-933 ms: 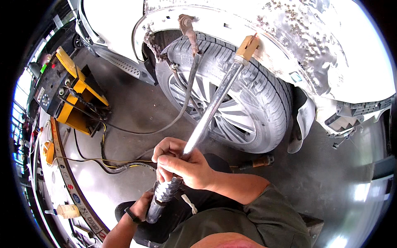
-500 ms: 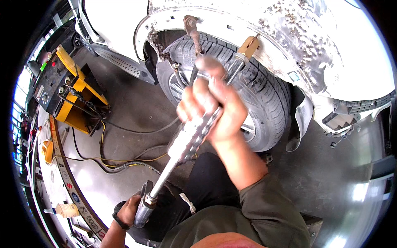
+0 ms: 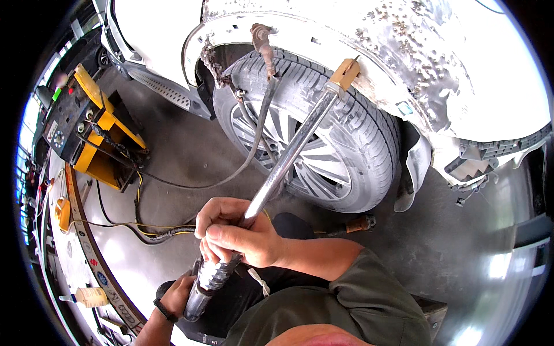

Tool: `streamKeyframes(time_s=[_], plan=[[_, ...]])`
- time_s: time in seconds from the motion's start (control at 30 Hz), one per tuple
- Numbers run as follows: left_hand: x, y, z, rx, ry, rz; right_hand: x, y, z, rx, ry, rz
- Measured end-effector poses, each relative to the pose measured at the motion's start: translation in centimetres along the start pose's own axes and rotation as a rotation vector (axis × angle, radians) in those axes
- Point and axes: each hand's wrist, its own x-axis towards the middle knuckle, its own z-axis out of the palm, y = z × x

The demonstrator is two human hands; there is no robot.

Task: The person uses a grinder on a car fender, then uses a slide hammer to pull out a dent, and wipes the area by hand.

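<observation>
A long metal slide hammer [image 3: 293, 151] runs at a slant from my lap up to the white fender [image 3: 450, 98]. Its brass-coloured block [image 3: 346, 74] meets the fender's edge above the wheel. My left hand [image 3: 180, 293], a dark band on its wrist, is closed at the handle end. Around the rod and the top of the ridged sliding weight [image 3: 217, 272], my right hand [image 3: 239, 233] is wrapped, just above the handle. Part of the weight is hidden by my fingers. Rough bare metal with many small bumps covers the fender above.
Behind the rod is a dusty wheel and tyre [image 3: 369, 138]. A clamp [image 3: 262, 43] with a cable hangs at the wheel arch. A black and yellow machine [image 3: 95, 130] stands left, its cables crossing the floor. A bottle [image 3: 91, 297] lies lower left. An orange-brown tool [image 3: 359, 224] rests below the tyre.
My right hand has come down the rod with the sliding weight, from near the wheel to just above the handle. My left hand stays at the handle end.
</observation>
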Motion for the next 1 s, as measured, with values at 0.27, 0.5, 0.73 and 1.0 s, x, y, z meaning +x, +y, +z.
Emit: streamKeyframes(time_s=[0.27,0.5,0.73,1.0], plan=[[0.6,-0.6,-0.3,-0.044,-0.064,-0.015,0.0,-0.9,-0.1,-0.027,0.011,0.032],[-0.8,2.1,2.3,0.164,0.089,0.089,0.0,-0.9,0.0,-0.037,0.006,0.041],[-0.2,-0.6,0.1,0.065,0.015,0.053,0.1,-1.0,0.2,-0.024,-0.026,0.014],[0.3,-1.4,-0.5,0.019,0.017,0.058,-0.1,-0.9,-0.1,-0.034,-0.022,0.026]])
